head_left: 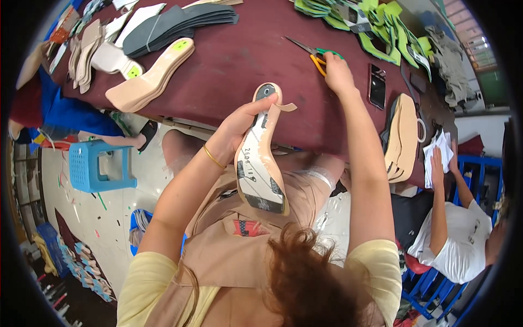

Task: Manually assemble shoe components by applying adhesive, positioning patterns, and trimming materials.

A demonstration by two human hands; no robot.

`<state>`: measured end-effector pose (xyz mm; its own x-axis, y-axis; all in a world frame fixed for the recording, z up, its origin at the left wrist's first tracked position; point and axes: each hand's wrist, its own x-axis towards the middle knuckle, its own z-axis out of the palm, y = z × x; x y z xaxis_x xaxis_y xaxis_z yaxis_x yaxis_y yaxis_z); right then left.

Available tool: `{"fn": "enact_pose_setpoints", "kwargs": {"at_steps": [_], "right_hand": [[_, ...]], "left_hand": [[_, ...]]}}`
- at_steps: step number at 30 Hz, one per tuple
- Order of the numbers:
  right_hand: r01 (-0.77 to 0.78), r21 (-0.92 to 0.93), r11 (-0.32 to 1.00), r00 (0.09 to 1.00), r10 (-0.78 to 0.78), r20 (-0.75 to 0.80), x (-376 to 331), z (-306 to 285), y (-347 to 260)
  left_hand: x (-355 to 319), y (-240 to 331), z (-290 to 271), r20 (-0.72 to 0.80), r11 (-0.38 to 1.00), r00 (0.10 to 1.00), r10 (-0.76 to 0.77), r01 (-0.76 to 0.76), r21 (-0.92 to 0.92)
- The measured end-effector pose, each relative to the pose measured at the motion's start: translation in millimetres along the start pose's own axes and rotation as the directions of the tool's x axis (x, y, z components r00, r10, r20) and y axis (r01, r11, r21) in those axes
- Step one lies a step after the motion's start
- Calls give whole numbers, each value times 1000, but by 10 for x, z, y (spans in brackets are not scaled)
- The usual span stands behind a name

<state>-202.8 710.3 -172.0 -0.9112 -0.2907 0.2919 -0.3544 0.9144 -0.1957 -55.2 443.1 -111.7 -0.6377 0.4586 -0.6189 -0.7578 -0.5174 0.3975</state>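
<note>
Before my chest, my left hand (239,121) grips a shoe insole (256,155), its thumb across the narrower upper part. The insole's visible face is whitish with dark patches, and its rim is beige. A thin beige strip (287,107) sticks out from its edge near my thumb. Over the table, my right hand (339,76) has its fingers closed at the handles of a pair of scissors (315,56), one orange and one green. The blades are slightly apart and point to the far left. Part of the green handle is hidden by my fingers.
On the maroon tabletop (229,71) lie stacked beige insoles (155,76), dark grey sheets (174,28), green cut pieces (392,32) and a phone (377,86). More insoles (402,139) lie at the right edge. A blue stool (101,166) stands left; a co-worker (455,234) handles white sheets at right.
</note>
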Motion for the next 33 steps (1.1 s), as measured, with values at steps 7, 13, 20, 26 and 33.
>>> {"fn": "enact_pose_setpoints", "kwargs": {"at_steps": [7, 13, 20, 26, 33], "right_hand": [[-214, 700, 681, 977, 131, 170, -1074, -723, -887], [-193, 674, 713, 958, -11, 287, -1399, -1149, -1312], [-1, 383, 924, 988, -58, 143, -1250, -981, -1279], [-96, 9, 995, 985, 97, -145, -637, -1034, -1448], [-128, 626, 769, 991, 75, 110, -1004, -862, -2105]], "left_hand": [[-281, 176, -72, 406, 908, 907, -113, 260, -330], [-275, 99, 81, 459, 898, 858, -228, 368, -241], [-408, 117, 121, 290, 910, 929, -229, 310, -276], [-436, 59, 55, -47, 960, 959, 281, -281, 5], [-480, -35, -1, 50, 744, 749, 660, -662, 91]]}}
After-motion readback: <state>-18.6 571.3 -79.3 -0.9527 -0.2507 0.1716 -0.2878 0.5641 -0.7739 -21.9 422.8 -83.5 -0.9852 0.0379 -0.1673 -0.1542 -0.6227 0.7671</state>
